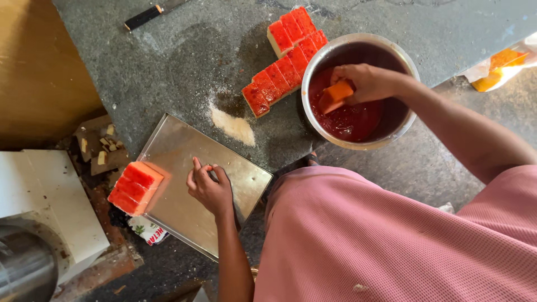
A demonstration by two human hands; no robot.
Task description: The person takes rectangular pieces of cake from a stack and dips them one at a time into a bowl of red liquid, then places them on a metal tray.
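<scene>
— What does each hand have?

— The right hand (pixel 366 82) reaches into the round steel bowl (pixel 406 120) of red liquid, its fingers closed around one orange-stained rectangular slice (pixel 335 96) that sits partly in the liquid. The left hand (pixel 210 189) rests on the flat square steel tray (pixel 184 215), fingers loosely curled and holding nothing.

— How many coloured pieces lie about?

— Two rows of red-coated slices (pixel 284 62) lie on the grey stone table (pixel 184 61), just beside the bowl's left rim; the far row shows about three slices, the near one about seven, though the edges blur. One separate stack of red-coated slices (pixel 135 188) sits at the tray's left edge, apparently three.

— Anything else?

— One small heap of pale powder (pixel 234 127) beside the tray's top corner, and one dark-handled knife (pixel 146 16) at the far edge.
</scene>
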